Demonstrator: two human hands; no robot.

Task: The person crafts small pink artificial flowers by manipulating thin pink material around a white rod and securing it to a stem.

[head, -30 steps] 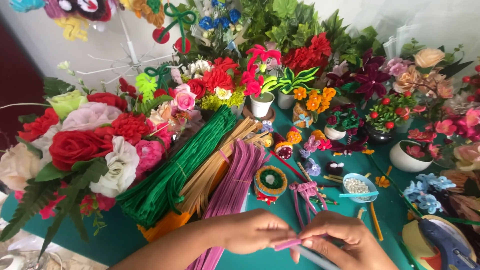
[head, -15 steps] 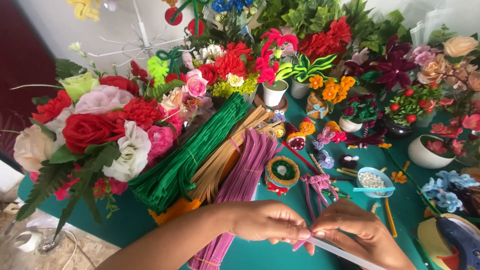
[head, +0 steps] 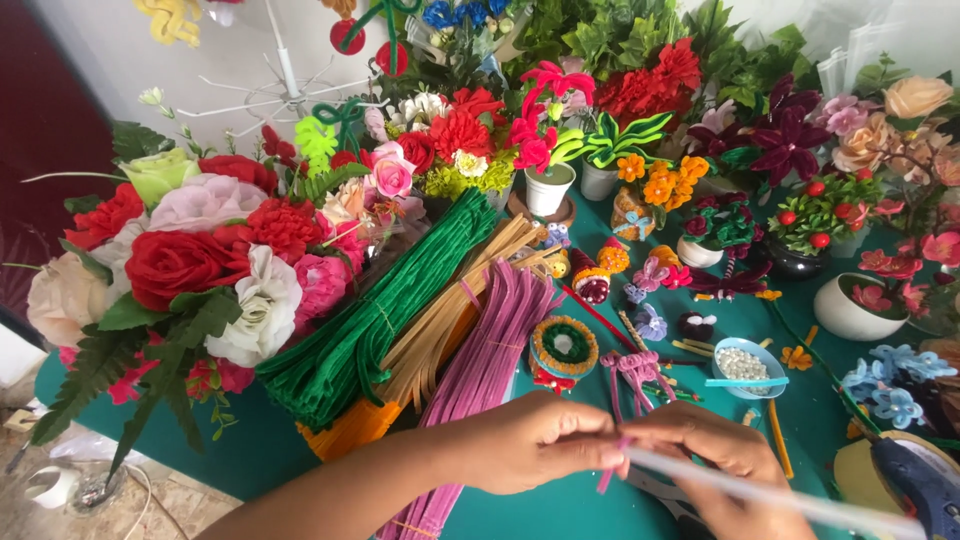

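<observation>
At six o'clock in the view the left hand (head: 535,440) and right hand (head: 715,460) meet, both pinching a short pink pipe cleaner (head: 612,468) against the end of a pale stick (head: 760,492) that runs off toward four o'clock; the left hand's fingertips press together on the pink end, and the right hand's fingers curl around the stick beneath it. As a judgement, the wrap could slip or unwind if the pinch loosens, since the fuzzy wire has only a short tail left to grip. The stick's far end also sweeps close to the blue glue gun (head: 915,485) at four o'clock and could knock it. Just above the hands, at twelve o'clock from them, lie a pink pipe cleaner bundle (head: 490,350), a green bundle (head: 385,320) and a small blue bowl of beads (head: 745,368); a jerk of the hands could scatter the beads over the green surface (head: 250,450). Against the picture from half a second back, the hands sit a little further right and closer together, and the stick now shows as a longer, blurred streak.
</observation>
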